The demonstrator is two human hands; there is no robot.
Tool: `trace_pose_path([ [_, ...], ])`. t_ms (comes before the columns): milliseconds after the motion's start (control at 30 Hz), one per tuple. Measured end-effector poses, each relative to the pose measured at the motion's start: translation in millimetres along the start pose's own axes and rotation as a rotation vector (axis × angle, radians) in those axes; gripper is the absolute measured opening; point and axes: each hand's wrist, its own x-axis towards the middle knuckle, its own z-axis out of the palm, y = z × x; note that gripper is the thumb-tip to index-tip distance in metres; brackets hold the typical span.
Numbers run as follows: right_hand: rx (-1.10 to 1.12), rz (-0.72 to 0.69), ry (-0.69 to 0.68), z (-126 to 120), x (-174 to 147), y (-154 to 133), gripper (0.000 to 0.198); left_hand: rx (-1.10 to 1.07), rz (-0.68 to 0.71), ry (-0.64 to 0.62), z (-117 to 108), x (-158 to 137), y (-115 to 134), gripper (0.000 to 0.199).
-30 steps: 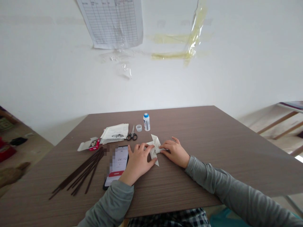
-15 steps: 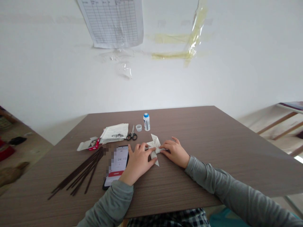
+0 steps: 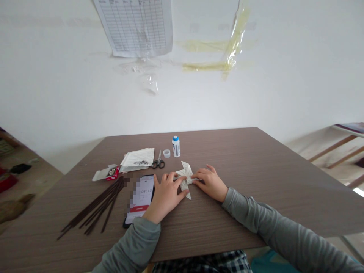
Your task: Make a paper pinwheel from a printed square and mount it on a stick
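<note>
A pinwheel (image 3: 187,168) folded from printed paper lies on the brown table, its pointed blades spread out. My left hand (image 3: 166,192) grips its left side, with fingertips at the centre and the thumb by the lower blade. On the other side, my right hand (image 3: 212,183) pinches the right blade between thumb and fingers. Both hands partly cover the paper. Just left of my left hand lies a phone (image 3: 142,197) showing a timer. Scissors (image 3: 158,163) rest beyond that hand, beside a small clear cap (image 3: 167,153) and a white glue bottle (image 3: 176,148) with a blue top.
A stack of printed paper sheets (image 3: 136,159) sits at the back left. Near it is an open red-and-white box (image 3: 113,173) of small pins. Several dark brown sticks (image 3: 93,206) fan out on the left. The white wall (image 3: 199,106) borders the table's far edge.
</note>
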Motion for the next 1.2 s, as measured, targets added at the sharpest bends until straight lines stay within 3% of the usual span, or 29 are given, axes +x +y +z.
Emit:
trace_pose_path([
  [300,0.01,0.016,-0.02,-3.9,1.1,-5.4,0.022,-0.003,-0.009,0.01,0.6,0.5,-1.7,0.062],
  [533,-0.003,0.019,0.006,-2.1,0.4,-4.7,0.022,0.011,0.007,0.014,3.2,0.6,-4.8,0.045],
  [1067,-0.008,0.014,-0.051,-6.2,1.3,-8.1,0.025,0.019,0.001,0.003,-4.6,0.6,1.0,0.046],
  [1200,-0.009,-0.006,-0.033,-2.3,0.5,-3.7,0.026,0.03,-0.021,-0.005,-4.6,0.5,2.4,0.054],
])
